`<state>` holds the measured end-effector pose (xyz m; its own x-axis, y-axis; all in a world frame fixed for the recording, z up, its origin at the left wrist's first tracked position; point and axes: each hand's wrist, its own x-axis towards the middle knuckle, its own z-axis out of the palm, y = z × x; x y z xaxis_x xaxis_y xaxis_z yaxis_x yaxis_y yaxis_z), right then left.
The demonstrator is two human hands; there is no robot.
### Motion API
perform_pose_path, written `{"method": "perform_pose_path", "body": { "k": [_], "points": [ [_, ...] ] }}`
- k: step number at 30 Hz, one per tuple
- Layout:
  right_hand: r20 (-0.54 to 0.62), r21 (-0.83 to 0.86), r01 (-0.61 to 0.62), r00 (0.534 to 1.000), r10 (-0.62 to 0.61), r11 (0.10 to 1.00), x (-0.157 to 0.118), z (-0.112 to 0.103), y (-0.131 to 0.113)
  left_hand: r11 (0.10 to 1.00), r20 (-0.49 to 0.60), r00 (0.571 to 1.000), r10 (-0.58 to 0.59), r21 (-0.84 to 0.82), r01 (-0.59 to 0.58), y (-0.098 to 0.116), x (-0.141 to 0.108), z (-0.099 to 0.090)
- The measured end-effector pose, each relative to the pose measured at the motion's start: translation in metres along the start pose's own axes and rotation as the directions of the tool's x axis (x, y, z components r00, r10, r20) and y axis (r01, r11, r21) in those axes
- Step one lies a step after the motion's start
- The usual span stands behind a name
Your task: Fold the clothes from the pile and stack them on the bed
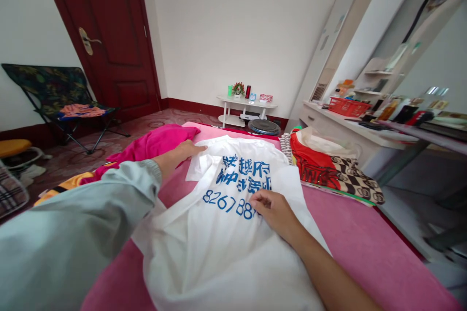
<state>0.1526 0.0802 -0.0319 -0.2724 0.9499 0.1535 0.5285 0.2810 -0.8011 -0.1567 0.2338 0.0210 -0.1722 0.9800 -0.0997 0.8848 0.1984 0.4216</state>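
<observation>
A white T-shirt [219, 233] with blue characters and digits lies spread over a pink-covered bed [350, 243], its lower part wrinkled towards me. My left hand [182, 152], in a pale grey-green sleeve, reaches to the shirt's far left shoulder and sleeve and is closed on the cloth there; its fingertips are partly hidden. Over the printed digits is my right hand [275, 211], fingers curled in and covering the last numbers. No raised fold of cloth shows between its fingers.
Bright pink cloth [156, 143] lies left of the shirt, and folded patterned clothes [328, 170] lie right. A folding chair [54, 87] stands near the door. A white low table [244, 102] is beyond the bed. A dressing table with a red basket [348, 107] flanks the right side.
</observation>
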Motion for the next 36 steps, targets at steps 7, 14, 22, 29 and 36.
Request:
{"method": "perform_pose_path", "body": {
  "k": [7,14,22,29,36],
  "points": [
    [-0.020,-0.063,0.072,0.997,-0.074,0.995,0.000,0.001,0.000,0.984,-0.116,0.993,-0.014,0.173,0.034,0.024,0.025,-0.001],
    [-0.063,-0.011,0.074,0.995,-0.075,0.997,-0.001,0.002,-0.009,0.947,-0.377,0.898,0.226,0.303,-0.111,0.036,0.042,-0.052],
    [-0.055,-0.080,0.086,0.994,-0.090,0.993,-0.001,0.003,-0.005,0.920,-0.246,0.940,0.238,0.366,-0.137,0.029,0.001,-0.002],
    [-0.041,-0.097,0.118,0.992,-0.123,0.988,0.000,0.003,-0.005,0.957,0.100,0.984,0.146,0.238,-0.166,-0.012,-0.075,0.001],
    [-0.049,-0.104,0.135,0.989,-0.141,0.985,-0.002,0.001,-0.008,0.919,0.094,0.946,0.310,0.226,-0.324,-0.049,-0.109,-0.034]
  ]
}}
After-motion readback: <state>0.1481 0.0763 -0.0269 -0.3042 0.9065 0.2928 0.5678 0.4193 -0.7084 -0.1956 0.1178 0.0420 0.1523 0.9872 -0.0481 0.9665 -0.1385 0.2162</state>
